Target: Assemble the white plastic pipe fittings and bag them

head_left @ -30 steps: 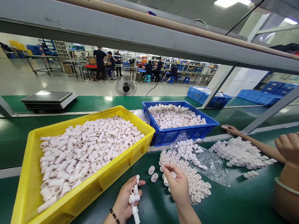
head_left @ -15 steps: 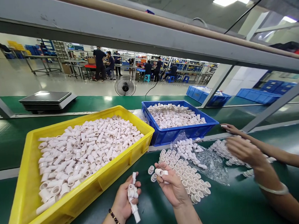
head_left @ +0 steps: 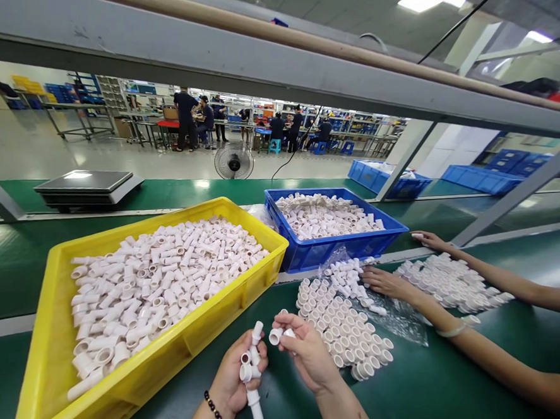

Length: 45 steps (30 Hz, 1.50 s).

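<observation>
Several white plastic pipe fittings [head_left: 254, 397] lie in my left hand [head_left: 231, 375], whose fingers are curled round them. My right hand [head_left: 312, 354] pinches a few short white fittings [head_left: 275, 336] just right of the left hand; the pieces in the two hands are close but look apart. Beyond my right hand, rows of short ring-like white fittings [head_left: 349, 341] stand packed together on the green table [head_left: 292, 405]. A yellow bin [head_left: 174, 342] heaped with white fittings [head_left: 156, 280] is to the left of my hands.
A blue bin [head_left: 339, 247] of white fittings stands behind. A co-worker's hand [head_left: 389, 284] reaches to loose fittings [head_left: 345, 278] on a clear plastic bag [head_left: 405, 322]; their other hand [head_left: 428, 241] rests farther back. More fittings [head_left: 450, 281] lie at right. A scale [head_left: 88, 183] sits back left.
My right hand has moved left, closer to my left hand, and its fittings have turned. The co-worker's nearer hand has swung left to the loose fittings by the plastic bag.
</observation>
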Each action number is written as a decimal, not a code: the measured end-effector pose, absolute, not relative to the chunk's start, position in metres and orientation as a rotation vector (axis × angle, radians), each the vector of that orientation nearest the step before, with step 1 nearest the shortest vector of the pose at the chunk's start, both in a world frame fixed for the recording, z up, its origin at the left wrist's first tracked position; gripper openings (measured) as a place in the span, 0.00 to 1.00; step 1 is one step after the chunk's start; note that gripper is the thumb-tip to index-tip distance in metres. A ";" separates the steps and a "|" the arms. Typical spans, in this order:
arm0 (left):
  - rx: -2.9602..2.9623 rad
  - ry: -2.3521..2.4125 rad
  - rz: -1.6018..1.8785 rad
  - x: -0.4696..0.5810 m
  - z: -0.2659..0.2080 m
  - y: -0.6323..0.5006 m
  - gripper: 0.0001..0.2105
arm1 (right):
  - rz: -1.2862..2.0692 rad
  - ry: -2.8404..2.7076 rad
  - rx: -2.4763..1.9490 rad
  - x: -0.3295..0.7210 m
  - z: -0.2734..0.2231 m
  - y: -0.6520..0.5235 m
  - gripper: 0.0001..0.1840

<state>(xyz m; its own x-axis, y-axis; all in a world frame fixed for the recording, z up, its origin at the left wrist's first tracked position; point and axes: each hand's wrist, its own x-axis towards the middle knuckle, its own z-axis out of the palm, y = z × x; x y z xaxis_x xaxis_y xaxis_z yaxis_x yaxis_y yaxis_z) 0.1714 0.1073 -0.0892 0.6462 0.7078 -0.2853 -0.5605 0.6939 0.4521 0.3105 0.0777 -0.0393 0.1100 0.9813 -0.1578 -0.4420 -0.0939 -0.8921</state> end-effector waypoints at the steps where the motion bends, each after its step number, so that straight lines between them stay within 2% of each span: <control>1: 0.349 0.451 0.741 0.171 -0.089 0.107 0.09 | 1.335 -0.772 -1.081 0.307 -0.042 0.078 0.15; 5: 0.367 0.412 0.738 0.170 -0.088 0.106 0.07 | 1.149 -1.071 -1.303 0.300 -0.049 0.076 0.10; 11: 0.359 0.305 0.675 0.167 -0.088 0.104 0.07 | 0.851 -1.357 -1.402 0.299 -0.047 0.073 0.13; 14: 0.349 0.261 0.668 0.166 -0.088 0.105 0.08 | 0.876 -1.339 -1.403 0.300 -0.051 0.073 0.13; 20: 0.273 0.249 0.652 0.163 -0.091 0.107 0.11 | 1.299 -1.143 -1.339 0.306 -0.064 0.076 0.15; 25: 0.299 0.394 0.694 0.168 -0.091 0.110 0.07 | 0.984 -1.021 -1.363 0.316 -0.056 0.080 0.15; 29: 0.374 0.491 0.676 0.173 -0.092 0.107 0.06 | 0.812 -1.193 -1.406 0.321 -0.043 0.077 0.13; 36: 0.389 0.511 0.670 0.174 -0.092 0.106 0.05 | 0.797 -1.439 -1.464 0.320 -0.031 0.072 0.12; 45: 0.346 0.518 0.692 0.175 -0.094 0.103 0.06 | 0.733 -1.549 -1.562 0.317 -0.039 0.074 0.10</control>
